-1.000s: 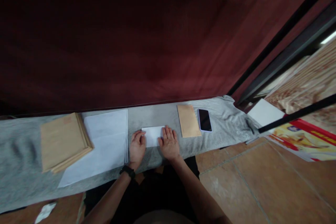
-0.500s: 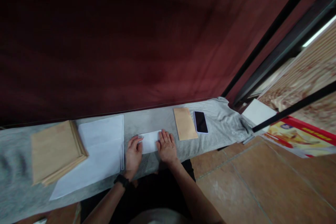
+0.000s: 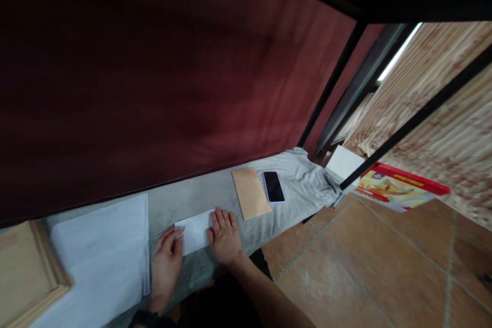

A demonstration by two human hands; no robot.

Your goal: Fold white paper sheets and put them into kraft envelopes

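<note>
A small folded white sheet of paper (image 3: pixel 195 231) lies on the grey cloth between my hands. My left hand (image 3: pixel 167 259) is closed at its left end, with thumb and fingertips pinching the edge there. Flat on the paper's right end rests my right hand (image 3: pixel 225 236), fingers stretched out and side by side. Just to the right of that hand is a brown envelope (image 3: pixel 251 193), lying flat. On the left, a stack of large white sheets (image 3: pixel 111 251) sits close to my left wrist, partly under a pile of brown envelopes (image 3: pixel 26 266).
A phone (image 3: pixel 273 187) with a dark screen lies beside the single envelope. The narrow cloth-covered surface (image 3: pixel 300 179) runs along a dark red panel (image 3: pixel 215 87). Black metal bars (image 3: pixel 415 118) and a red-and-yellow box (image 3: pixel 395 187) are at the right, above the tiled floor (image 3: pixel 346 266).
My view has swung to the right, so the things on the surface appear farther left and lower. Both hands keep nearly the same places on the folded paper.
</note>
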